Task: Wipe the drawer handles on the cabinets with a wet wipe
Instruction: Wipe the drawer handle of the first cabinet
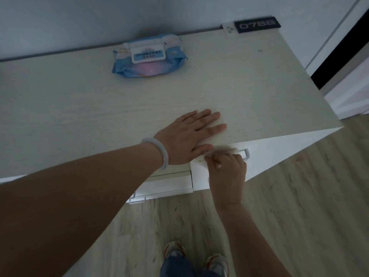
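Note:
My left hand [189, 134] lies flat, fingers spread, on the pale wooden cabinet top [99, 108] near its front edge. Just below that edge my right hand [227, 170] is closed on a white wet wipe [223, 150], which is blurred and pressed against the right-hand drawer's silver handle [246, 153]. Only the handle's right end shows past the wipe. A lower drawer on the left stands slightly out, and its handle [137, 199] is untouched.
A blue pack of wet wipes [148, 54] with a white lid lies at the back of the cabinet top. A black number plate [256, 24] sits at the back right corner. Wooden floor, my shoes [197, 260], and a dark door edge [339, 48] at right.

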A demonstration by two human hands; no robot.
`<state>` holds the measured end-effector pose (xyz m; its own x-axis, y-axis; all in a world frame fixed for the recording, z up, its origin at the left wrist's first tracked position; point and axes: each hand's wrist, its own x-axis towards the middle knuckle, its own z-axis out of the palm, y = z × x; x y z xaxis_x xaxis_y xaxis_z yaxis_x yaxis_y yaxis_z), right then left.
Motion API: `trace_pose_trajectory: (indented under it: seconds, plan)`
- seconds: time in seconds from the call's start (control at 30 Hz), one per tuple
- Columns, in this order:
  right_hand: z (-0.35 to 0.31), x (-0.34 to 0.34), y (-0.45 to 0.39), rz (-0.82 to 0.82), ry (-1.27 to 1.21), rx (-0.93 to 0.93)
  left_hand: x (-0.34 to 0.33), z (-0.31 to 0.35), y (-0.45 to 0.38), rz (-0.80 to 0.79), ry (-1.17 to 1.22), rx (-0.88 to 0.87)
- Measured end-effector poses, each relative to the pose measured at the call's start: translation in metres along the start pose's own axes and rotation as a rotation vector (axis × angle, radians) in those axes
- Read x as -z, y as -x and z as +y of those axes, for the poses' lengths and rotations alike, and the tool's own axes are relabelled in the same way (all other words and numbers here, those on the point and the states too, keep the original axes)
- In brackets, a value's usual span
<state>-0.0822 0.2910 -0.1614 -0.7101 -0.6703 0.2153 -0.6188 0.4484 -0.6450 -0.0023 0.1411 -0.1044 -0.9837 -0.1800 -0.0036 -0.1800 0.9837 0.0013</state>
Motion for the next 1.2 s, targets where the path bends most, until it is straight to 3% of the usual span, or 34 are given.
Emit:
trace_pose_trajectory:
  seconds: [0.13,0.33,0.47,0.7,0.83,0.97,1.2]
  plan:
    - [0.017,0.021,0.008,-0.033,0.0,0.156,0.0,0.0,0.0,-0.002,0.003,-0.002]
    - [0.004,0.007,-0.005,-0.064,0.06,0.093,0.001,0.0,0.001,0.004,0.008,-0.004]
    - [0.019,0.013,-0.003,-0.113,0.018,0.154,0.0,-0.002,0.0,-0.029,-0.023,-0.025]
    - [0.014,0.009,-0.001,-0.05,-0.036,0.135,-0.002,-0.002,0.0,-0.046,-0.065,-0.028]
    - [0.029,0.023,-0.006,-0.104,-0.017,0.24,-0.002,-0.001,0.0,-0.049,-0.062,-0.022]
    - [0.043,0.042,-0.015,-0.055,0.013,0.23,-0.001,0.0,0.0,-0.047,-0.069,-0.025]
    - [0.028,0.028,-0.017,-0.108,0.119,0.4,0.001,0.002,0.0,-0.056,-0.079,-0.007]
